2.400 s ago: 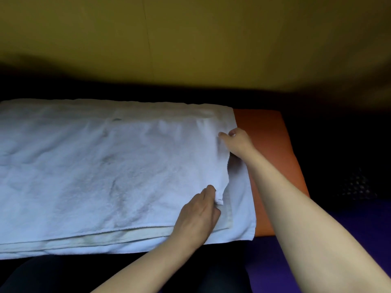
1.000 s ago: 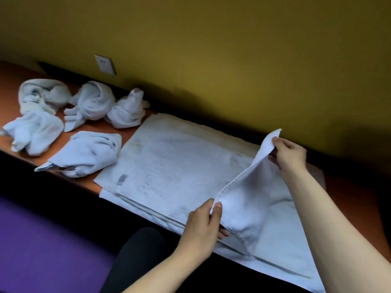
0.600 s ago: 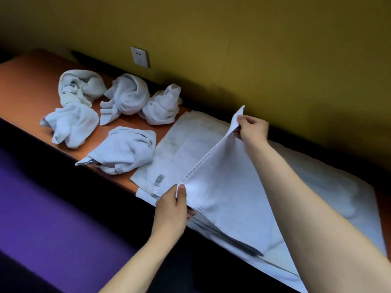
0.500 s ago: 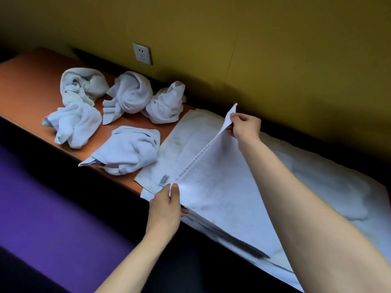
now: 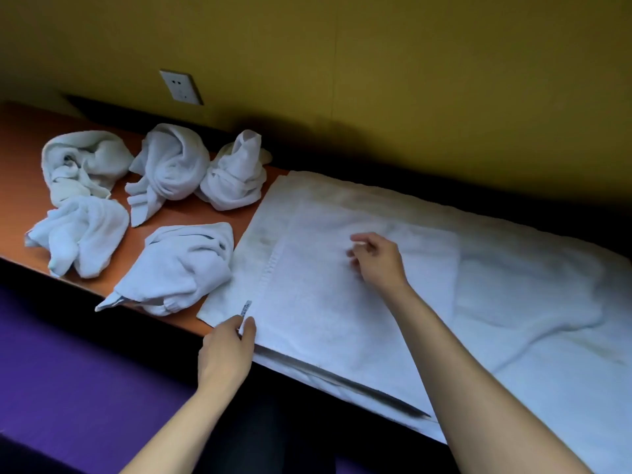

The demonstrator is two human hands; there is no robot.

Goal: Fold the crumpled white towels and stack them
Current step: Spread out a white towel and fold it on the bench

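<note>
— Where's the folded towel (image 5: 335,302)?
— Flat on the spread towel (image 5: 547,302), long axis toward the wall.
— Hands?
— Left hand (image 5: 227,350) pinches its near corner (by the tag); right hand (image 5: 376,260) loosely curled, holding nothing.

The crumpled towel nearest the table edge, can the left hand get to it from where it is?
Probably yes. The left hand pinches the folded towel's corner just beside that crumpled towel, with nothing between them; it must let go first.
</note>
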